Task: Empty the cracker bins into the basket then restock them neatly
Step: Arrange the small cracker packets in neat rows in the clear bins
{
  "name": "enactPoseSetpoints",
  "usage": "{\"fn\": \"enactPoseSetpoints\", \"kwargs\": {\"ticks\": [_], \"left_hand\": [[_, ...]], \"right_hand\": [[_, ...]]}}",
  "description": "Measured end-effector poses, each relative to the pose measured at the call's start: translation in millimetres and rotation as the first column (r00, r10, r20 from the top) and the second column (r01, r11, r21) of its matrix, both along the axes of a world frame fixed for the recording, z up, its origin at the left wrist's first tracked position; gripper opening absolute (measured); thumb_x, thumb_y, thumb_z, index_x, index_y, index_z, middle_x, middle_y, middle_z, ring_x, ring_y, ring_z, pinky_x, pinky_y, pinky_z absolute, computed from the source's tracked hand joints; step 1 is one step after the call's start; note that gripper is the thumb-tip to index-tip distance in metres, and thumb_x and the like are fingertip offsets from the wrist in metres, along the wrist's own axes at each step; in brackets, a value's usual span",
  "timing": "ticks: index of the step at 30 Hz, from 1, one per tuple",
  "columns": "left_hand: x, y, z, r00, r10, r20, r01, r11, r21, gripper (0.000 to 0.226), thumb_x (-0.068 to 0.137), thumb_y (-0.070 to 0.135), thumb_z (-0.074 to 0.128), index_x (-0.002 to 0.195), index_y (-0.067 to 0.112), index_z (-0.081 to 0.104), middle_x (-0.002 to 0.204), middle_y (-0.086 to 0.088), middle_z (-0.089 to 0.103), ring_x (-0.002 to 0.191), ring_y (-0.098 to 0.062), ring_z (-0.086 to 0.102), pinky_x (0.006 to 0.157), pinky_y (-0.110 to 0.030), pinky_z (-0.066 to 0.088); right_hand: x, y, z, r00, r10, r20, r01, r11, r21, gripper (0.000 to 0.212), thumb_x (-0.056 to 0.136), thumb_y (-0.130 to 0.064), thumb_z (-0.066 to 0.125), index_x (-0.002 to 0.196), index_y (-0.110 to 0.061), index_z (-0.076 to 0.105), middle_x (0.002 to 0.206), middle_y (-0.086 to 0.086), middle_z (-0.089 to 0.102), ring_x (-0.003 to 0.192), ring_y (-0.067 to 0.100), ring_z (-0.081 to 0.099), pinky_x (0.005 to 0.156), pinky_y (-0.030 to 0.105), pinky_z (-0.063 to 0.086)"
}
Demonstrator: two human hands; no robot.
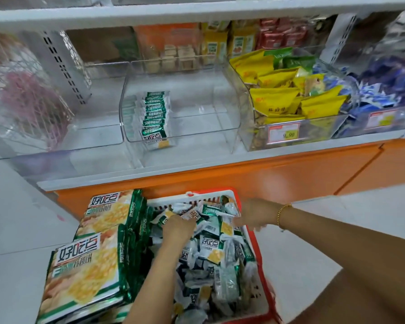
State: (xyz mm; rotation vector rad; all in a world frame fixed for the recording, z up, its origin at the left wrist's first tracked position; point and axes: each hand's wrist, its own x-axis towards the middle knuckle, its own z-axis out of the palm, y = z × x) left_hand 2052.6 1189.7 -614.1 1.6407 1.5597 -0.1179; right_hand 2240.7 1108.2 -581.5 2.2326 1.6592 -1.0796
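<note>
Green-and-white cracker packets (pixel 212 245) are being gripped by the curled fingers of the left hand (pixel 178 228). The right hand (pixel 253 215) is reaching in, its grip too blurred to tell. Both are inside the red basket (pixel 265 284) at lower centre. Above, a clear bin (pixel 197 113) is holding one neat row.

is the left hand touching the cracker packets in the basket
Touching. The head view shows the left hand down in the basket, its fingers curled into the loose cracker packets with no gap.
</note>
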Motion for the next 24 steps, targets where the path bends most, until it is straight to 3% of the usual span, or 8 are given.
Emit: {"fn": "enactPoseSetpoints", "kwargs": {"ticks": [2, 4, 7, 11, 14, 18, 21, 24], "left_hand": [[8.2, 7.6, -4.9, 0.998, 0.054, 0.020, -0.053, 0.998, -0.040, 0.054, 0.096, 0.032, 0.051, 0.132, -0.008, 0.048, 0.056, 0.000, 0.032, 0.046, -0.011, 0.031, 0.042, -0.021, 0.027], [16.7, 11.8, -9.0, 0.995, 0.091, 0.040, -0.088, 0.994, -0.061, 0.034, 0.094, 0.032, 0.055, 0.098, 0.000, 0.066, 0.055, -0.001, 0.038, 0.047, -0.014, 0.036, 0.047, -0.024, 0.030], [22.8, 16.8, -19.3, 0.983, 0.171, 0.059, -0.167, 0.983, -0.075, 0.041, 0.088, 0.032, 0.064, 0.060, 0.013, 0.041, 0.059, -0.002, 0.040, 0.049, -0.016, 0.037, 0.052, -0.026, 0.032], [25.8, 18.9, -24.4, 0.956, 0.266, 0.121, -0.244, 0.955, -0.168, 0.029, 0.086, 0.030, 0.069, 0.075, 0.008, 0.054, 0.080, -0.009, 0.058, 0.067, -0.022, 0.054, 0.076, -0.036, 0.051], [26.8, 18.8, -25.0, 0.944, 0.298, 0.144, -0.268, 0.944, -0.193, 0.047, 0.087, 0.027, 0.069, 0.121, -0.002, 0.055, 0.119, -0.016, 0.061, 0.091, -0.029, 0.059, 0.084, -0.039, 0.053], [30.4, 17.7, -21.9, 0.947, 0.299, 0.114, -0.271, 0.939, -0.212, 0.055, 0.089, 0.026, 0.066, 0.132, -0.004, 0.048, 0.131, -0.016, 0.055, 0.098, -0.029, 0.060, 0.085, -0.036, 0.053], [30.4, 18.1, -19.6, 0.924, 0.355, 0.140, -0.311, 0.913, -0.263, 0.049, 0.089, 0.022, 0.066, 0.127, -0.005, 0.052, 0.129, -0.016, 0.056, 0.087, -0.032, 0.063, 0.073, -0.035, 0.052], [23.9, 18.4, -16.9, 0.863, 0.463, 0.204, -0.387, 0.863, -0.326, 0.029, 0.091, 0.009, 0.061, 0.115, -0.005, 0.054, 0.099, -0.010, 0.060, 0.064, -0.021, 0.046, 0.047, -0.026, 0.041]], "right_hand": [[1.0, -6.9, -14.2, 0.992, -0.108, -0.059, 0.104, 0.993, -0.060, 0.051, 0.094, -0.055, 0.049, 0.063, -0.015, 0.053, 0.065, 0.010, 0.062, 0.045, 0.011, 0.049, 0.051, 0.020, 0.042], [0.8, -10.7, -25.8, 0.949, -0.277, -0.149, 0.263, 0.959, -0.106, 0.048, 0.095, -0.050, 0.051, 0.081, -0.005, 0.062, 0.088, 0.020, 0.070, 0.053, 0.014, 0.054, 0.055, 0.022, 0.045], [-7.0, -11.6, -32.9, 0.793, -0.505, -0.340, 0.476, 0.863, -0.170, 0.061, 0.092, -0.041, 0.062, 0.120, 0.012, 0.052, 0.101, 0.027, 0.066, 0.060, 0.019, 0.060, 0.056, 0.024, 0.051], [-12.8, -6.7, -37.1, 0.639, -0.628, -0.444, 0.591, 0.771, -0.239, 0.065, 0.089, -0.032, 0.068, 0.132, 0.008, 0.039, 0.063, 0.009, 0.049, 0.035, 0.007, 0.043, 0.036, 0.017, 0.031], [-14.0, -2.9, -36.5, 0.576, -0.671, -0.467, 0.600, 0.735, -0.316, 0.062, 0.087, -0.029, 0.071, 0.132, 0.001, 0.042, 0.066, 0.002, 0.038, 0.040, 0.004, 0.034, 0.037, 0.013, 0.027], [-13.6, 0.4, -30.0, 0.566, -0.666, -0.486, 0.561, 0.743, -0.365, 0.058, 0.085, -0.030, 0.072, 0.130, -0.003, 0.046, 0.070, 0.001, 0.039, 0.046, 0.003, 0.031, 0.036, 0.012, 0.025], [-7.5, 1.7, -18.3, 0.661, -0.574, -0.484, 0.481, 0.819, -0.313, 0.028, 0.085, -0.028, 0.073, 0.099, -0.008, 0.059, 0.059, -0.001, 0.040, 0.040, 0.003, 0.030, 0.036, 0.013, 0.025], [0.4, -0.9, -7.4, 0.748, -0.474, -0.465, 0.406, 0.881, -0.244, 0.026, 0.084, -0.027, 0.074, 0.073, -0.013, 0.055, 0.055, -0.003, 0.040, 0.043, 0.005, 0.029, 0.039, 0.014, 0.025]]}}
